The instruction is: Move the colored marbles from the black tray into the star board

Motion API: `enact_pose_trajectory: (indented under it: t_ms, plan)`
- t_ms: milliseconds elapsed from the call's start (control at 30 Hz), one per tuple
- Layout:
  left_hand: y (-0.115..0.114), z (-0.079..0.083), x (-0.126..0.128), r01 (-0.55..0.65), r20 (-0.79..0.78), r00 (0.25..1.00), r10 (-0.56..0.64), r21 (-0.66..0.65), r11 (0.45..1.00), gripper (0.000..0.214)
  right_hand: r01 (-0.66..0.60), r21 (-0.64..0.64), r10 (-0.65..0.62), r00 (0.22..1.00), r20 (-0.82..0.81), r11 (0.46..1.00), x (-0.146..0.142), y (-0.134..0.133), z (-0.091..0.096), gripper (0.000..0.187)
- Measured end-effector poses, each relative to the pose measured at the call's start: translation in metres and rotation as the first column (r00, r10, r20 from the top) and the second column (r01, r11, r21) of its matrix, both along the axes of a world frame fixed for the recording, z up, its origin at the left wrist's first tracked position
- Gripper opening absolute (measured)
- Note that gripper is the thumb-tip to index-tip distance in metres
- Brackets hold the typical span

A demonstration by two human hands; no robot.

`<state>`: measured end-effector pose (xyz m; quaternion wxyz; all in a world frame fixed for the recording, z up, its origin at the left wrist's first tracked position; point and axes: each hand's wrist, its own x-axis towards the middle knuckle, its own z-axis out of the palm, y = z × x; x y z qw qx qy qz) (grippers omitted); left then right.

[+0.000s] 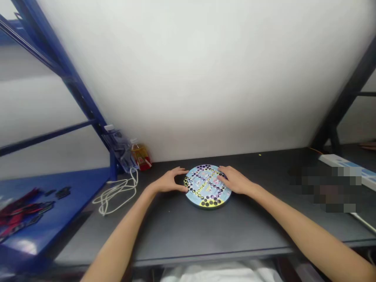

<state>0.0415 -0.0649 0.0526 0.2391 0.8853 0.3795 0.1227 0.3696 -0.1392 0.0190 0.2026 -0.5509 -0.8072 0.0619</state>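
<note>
A round ludo-type game board (208,187) lies on the dark tabletop in front of me. Its thick disc has a light blue face with purple, yellow and black circles. My left hand (168,181) grips the left rim with the thumb and fingertips spread apart, leaving a gap by the palm. On the opposite side, my right hand (236,181) grips the right rim, its fingers and thumb reaching over the top face. The board's underside is hidden.
A white cord (119,192) lies coiled left of my hands. Behind it stand a clear bottle (119,147) and an amber bottle (141,155) against the wall. Red and black straps (25,209) lie on a blue surface. A white-and-blue box (349,168) sits right, near a blurred-out patch.
</note>
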Motion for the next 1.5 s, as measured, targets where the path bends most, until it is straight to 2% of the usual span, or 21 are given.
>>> enact_pose_trajectory:
  t_ms: [100, 233, 500, 800, 1033, 1167, 1267, 1333, 1400, 1500]
  plan:
    - [0.000, 0.001, -0.002, 0.034, -0.010, 0.999, -0.034, -0.024, 0.999, 0.093, 0.004, 0.013, -0.005, 0.999, 0.054, 1.000, -0.003, -0.002, 0.003, 0.039]
    - [-0.001, 0.002, -0.002, 0.043, 0.003, 0.999, -0.043, -0.039, 0.998, 0.091, 0.020, 0.019, -0.022, 0.991, 0.130, 1.000, -0.006, -0.009, 0.013, 0.038]
    - [0.003, 0.001, -0.006, -0.069, 0.081, 0.994, 0.070, -0.020, 0.997, 0.072, 0.196, 0.031, -0.198, 0.954, 0.223, 0.980, -0.004, -0.016, 0.026, 0.055]
    - [0.010, -0.016, 0.000, -0.165, 0.099, 0.984, 0.152, 0.145, 0.976, 0.056, 0.192, 0.019, -0.192, 0.959, 0.208, 0.981, -0.002, -0.017, 0.032, 0.051]
    - [0.014, -0.026, 0.002, -0.185, 0.101, 0.981, 0.166, 0.211, 0.960, 0.055, 0.155, 0.033, -0.159, 0.968, 0.197, 0.987, -0.004, -0.016, 0.021, 0.047]
    - [0.023, -0.034, -0.003, -0.167, 0.105, 0.984, 0.144, 0.263, 0.950, 0.054, 0.251, 0.103, -0.261, 0.959, 0.109, 0.963, 0.003, -0.006, 0.014, 0.053]
    - [0.033, -0.041, -0.014, -0.224, 0.071, 0.975, 0.213, 0.330, 0.917, 0.057, 0.300, 0.157, -0.311, 0.949, 0.052, 0.941, 0.019, 0.011, 0.005, 0.052]
    - [0.040, -0.045, -0.023, -0.278, 0.030, 0.957, 0.287, 0.367, 0.888, 0.063, 0.263, 0.172, -0.276, 0.959, 0.060, 0.949, 0.032, 0.024, -0.005, 0.047]
    - [0.047, -0.049, -0.031, -0.325, -0.002, 0.935, 0.354, 0.394, 0.860, 0.066, 0.280, 0.130, -0.294, 0.950, 0.105, 0.951, 0.044, 0.037, -0.017, 0.057]
    - [0.055, -0.054, -0.039, -0.346, -0.062, 0.916, 0.397, 0.381, 0.857, 0.068, 0.300, -0.027, -0.293, 0.945, 0.143, 0.954, 0.056, 0.050, -0.034, 0.070]
